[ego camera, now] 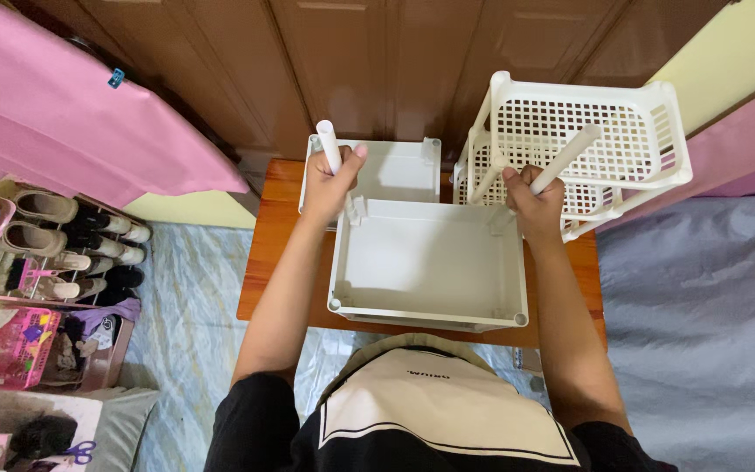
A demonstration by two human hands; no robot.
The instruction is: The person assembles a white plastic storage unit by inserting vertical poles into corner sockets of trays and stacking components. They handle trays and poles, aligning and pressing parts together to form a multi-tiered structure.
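Fitting two white tubes into the rear corners of the near white tray (430, 262) appears to be the step in hand. Left hand (335, 179) has its grip clamped on the left tube (329, 144); right hand (530, 197) is clamped on the right tube (570, 157). The tray rests on the wooden table (277, 253), with a second tray (395, 166) just behind and a lattice basket rack (587, 131) to the right. Next move likely calls for holding each tube upright over its corner socket and pressing down evenly
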